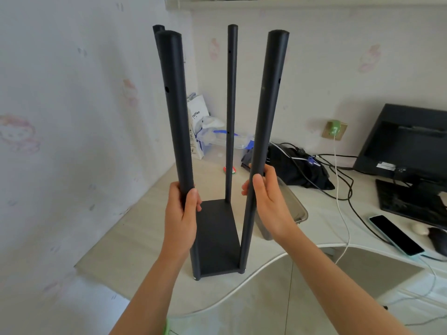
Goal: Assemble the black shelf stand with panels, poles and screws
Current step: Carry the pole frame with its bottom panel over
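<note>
The black shelf stand stands upright on the pale desk, its bottom panel (pixel 216 235) fixed between several tall black poles. My left hand (pixel 181 211) is wrapped around the near left pole (pixel 173 105) low down. The near right pole (pixel 264 117) has my right hand (pixel 268 199) against it, thumb in front and fingers behind. A far right pole (pixel 231 105) rises from the panel's back corner. Only the top of the far left pole (pixel 158 27) shows behind the near one. Small silver screw heads (pixel 243 270) sit at the front pole feet.
A clear plastic box (pixel 296 209) lies just right of the stand. Behind are a white coffee bag (pixel 197 122), crumpled plastic wrap (pixel 212 131), a black bag (pixel 297 168) with cables, a monitor (pixel 408 143), and a phone (pixel 395 234) at the right. The wall is close on the left.
</note>
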